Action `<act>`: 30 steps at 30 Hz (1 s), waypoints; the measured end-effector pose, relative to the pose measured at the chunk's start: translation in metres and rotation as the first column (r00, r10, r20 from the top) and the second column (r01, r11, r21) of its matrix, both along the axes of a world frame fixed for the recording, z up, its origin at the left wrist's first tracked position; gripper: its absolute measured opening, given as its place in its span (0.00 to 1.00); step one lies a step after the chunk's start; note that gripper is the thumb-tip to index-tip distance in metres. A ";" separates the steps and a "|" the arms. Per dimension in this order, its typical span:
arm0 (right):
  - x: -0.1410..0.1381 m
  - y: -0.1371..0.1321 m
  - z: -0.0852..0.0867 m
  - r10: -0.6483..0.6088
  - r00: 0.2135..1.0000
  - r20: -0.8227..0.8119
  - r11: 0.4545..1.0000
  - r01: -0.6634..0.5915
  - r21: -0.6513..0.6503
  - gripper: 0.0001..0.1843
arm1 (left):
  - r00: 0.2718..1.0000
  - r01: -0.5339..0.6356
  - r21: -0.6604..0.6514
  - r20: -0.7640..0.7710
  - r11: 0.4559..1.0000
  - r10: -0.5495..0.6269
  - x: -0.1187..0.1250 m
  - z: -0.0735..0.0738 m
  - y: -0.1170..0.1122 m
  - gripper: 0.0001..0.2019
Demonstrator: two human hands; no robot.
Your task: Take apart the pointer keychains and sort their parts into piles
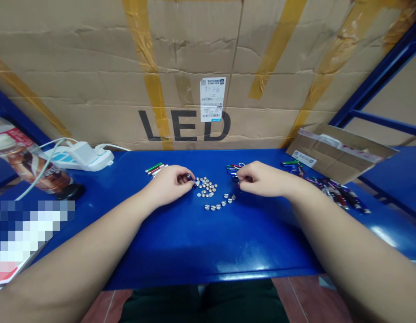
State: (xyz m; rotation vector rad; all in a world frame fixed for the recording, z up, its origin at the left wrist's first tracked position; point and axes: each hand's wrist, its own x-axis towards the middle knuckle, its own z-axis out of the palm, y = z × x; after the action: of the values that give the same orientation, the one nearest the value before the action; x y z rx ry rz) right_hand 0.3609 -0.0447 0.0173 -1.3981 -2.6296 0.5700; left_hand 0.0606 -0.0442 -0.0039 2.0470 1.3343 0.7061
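My left hand is closed, thumb and fingers pinching a small dark metal tube that is mostly hidden. Right beside its fingertips lies a loose pile of small silver button cells. My right hand is curled shut at the right of the pile; a small dark, shiny bit shows at its fingertips, too covered to name. Several coloured carabiner clips lie just behind those fingers. Short stacks of button cells form a curved row in front of the pile. Green, red and silver tubes lie behind my left hand.
On the right of the blue table, several coloured metal flashlights lie by an open cardboard box. A drink bottle and a white power strip are on the left. A large carton stands behind.
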 end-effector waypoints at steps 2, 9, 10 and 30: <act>0.000 0.000 -0.001 0.000 1.000 -0.001 1.000 0.000 -0.004 0.12 | 0.998 0.034 -0.017 -0.049 0.999 -0.034 -0.001 -0.003 0.002 0.12; 0.002 0.002 -0.001 -0.003 1.000 0.000 1.000 0.003 -0.008 0.12 | 1.000 -0.019 -0.018 0.019 1.000 0.020 -0.002 -0.002 0.002 0.14; 0.002 0.002 -0.001 -0.004 1.000 0.003 1.000 0.004 -0.009 0.12 | 0.999 -0.019 -0.013 0.032 1.000 0.019 -0.001 -0.002 0.001 0.14; -0.007 -0.010 0.004 0.038 0.999 0.032 0.984 -0.032 -0.176 0.05 | 0.886 -0.254 0.135 -0.364 0.958 0.286 -0.037 0.027 0.007 0.08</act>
State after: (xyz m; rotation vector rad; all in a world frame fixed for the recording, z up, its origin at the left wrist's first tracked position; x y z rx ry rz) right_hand 0.3535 -0.0543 0.0211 -1.4219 -2.6933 0.8067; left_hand 0.0232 -0.0377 0.0235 2.1632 1.8682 0.4981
